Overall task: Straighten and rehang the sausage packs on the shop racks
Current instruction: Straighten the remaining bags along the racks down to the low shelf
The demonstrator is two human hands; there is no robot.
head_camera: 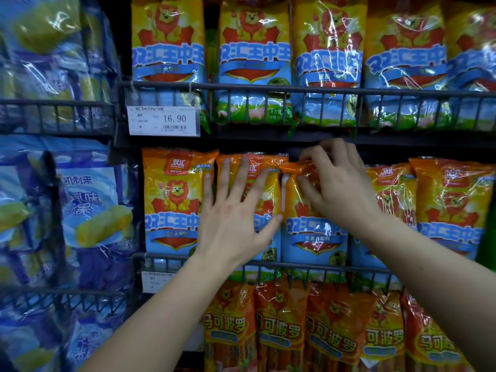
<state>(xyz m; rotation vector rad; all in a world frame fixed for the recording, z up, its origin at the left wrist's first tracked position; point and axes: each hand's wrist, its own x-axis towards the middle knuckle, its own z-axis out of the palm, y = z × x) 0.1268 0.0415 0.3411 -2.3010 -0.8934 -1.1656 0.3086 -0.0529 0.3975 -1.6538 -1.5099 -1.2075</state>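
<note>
- Pinching grip first: the right hand [341,181] has its curled fingers and thumb closed on the folded orange top flap [292,167] of the third lion-print sausage pack [314,237] in the middle row.
- The left hand [236,210] lies flat with its fingers straight and spread. It presses on the face of the second pack [276,162], just beside the pinched one, and holds nothing.
- The pinched pack stands behind the wire rail [335,267], between the second pack and the packs further right. Its flap is bent over and crumpled instead of standing up.
- Whether any peg or hook sits behind the flap cannot be told, because the right hand and the dark gap under the upper shelf hide it.
- Step in hand, as I judge it: straightening this pack's top while the neighbour is held back out of the way.
- The next move probably calls for unfolding the flap upward, smoothing it and seating it square in line with the first pack [174,202].
- The film is slick and creased, so a light pull should do; a hard tug could drag the pack over the rail.
- Rows above [255,57] and below [281,326] look fairly even.
</note>
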